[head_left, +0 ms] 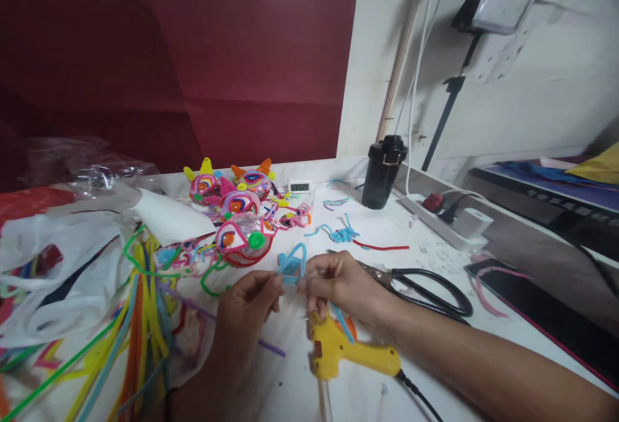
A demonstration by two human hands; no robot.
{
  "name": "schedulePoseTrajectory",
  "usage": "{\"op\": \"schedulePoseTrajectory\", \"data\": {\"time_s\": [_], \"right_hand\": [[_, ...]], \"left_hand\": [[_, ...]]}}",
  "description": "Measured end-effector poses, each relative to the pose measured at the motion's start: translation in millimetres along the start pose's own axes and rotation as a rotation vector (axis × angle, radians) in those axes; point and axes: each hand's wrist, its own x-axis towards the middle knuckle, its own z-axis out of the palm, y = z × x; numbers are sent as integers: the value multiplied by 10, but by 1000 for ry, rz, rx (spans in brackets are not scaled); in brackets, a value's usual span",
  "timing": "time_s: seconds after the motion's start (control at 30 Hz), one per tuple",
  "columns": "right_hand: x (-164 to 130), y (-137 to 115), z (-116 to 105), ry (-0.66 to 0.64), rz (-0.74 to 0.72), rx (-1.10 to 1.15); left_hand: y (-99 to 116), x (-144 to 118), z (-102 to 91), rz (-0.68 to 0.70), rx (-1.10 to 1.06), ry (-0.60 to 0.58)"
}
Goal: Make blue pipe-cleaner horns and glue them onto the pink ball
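Two hands on blue pipe-cleaner triangle (293,262), table centre: left hand (246,299) pinching its 8 o'clock corner, right hand (338,283) pinching 4 o'clock corner, fingers closed tight. Yellow glue gun (348,351) just beside at 5 o'clock. Scissors (425,290) at 3 o'clock. Finished colourful pieces (236,206) at 11 o'clock.

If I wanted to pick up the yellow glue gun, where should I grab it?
Probably by the handle of the yellow glue gun, the long part that runs toward the right, where the black cord comes out. It lies flat on the white table, so come down from above on that side. Keep away from the nozzle end, which lies just under the right hand.
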Motion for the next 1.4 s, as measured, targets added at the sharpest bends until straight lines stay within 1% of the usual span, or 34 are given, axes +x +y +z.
{"op": "schedulePoseTrajectory", "data": {"time_s": [0.13, 0.27, 0.5, 0.67, 0.9, 1.07, 1.17, 1.3, 1.4], "right_hand": [[-12, -18, 22, -4, 19, 20], [-26, -39, 49, -21, 27, 40], [-16, -17, 70, 36, -3, 71], [-15, 1, 90, 34, 20, 79], [-38, 18, 116, 21, 57, 105], [-46, 44, 108, 16, 55, 74], [-55, 25, 82, 2, 5, -47], [-59, -1, 9, -6, -109, -241], [-55, 17, -53, -3, -265, -391]], "left_hand": [[-18, -25, 36, -30, -45, -29], [-47, -29, 43, -32, -34, -42], [-34, -16, 36, -23, -56, -30], [-68, -32, 52, -21, -43, -36], [-56, -45, 71, -18, -56, -32], [-64, -38, 77, -30, -71, -50], [-64, -27, 74, -69, -102, -70], [-48, -14, 57, -182, -211, -82], [-29, -13, 47, -256, -279, -89]]}}
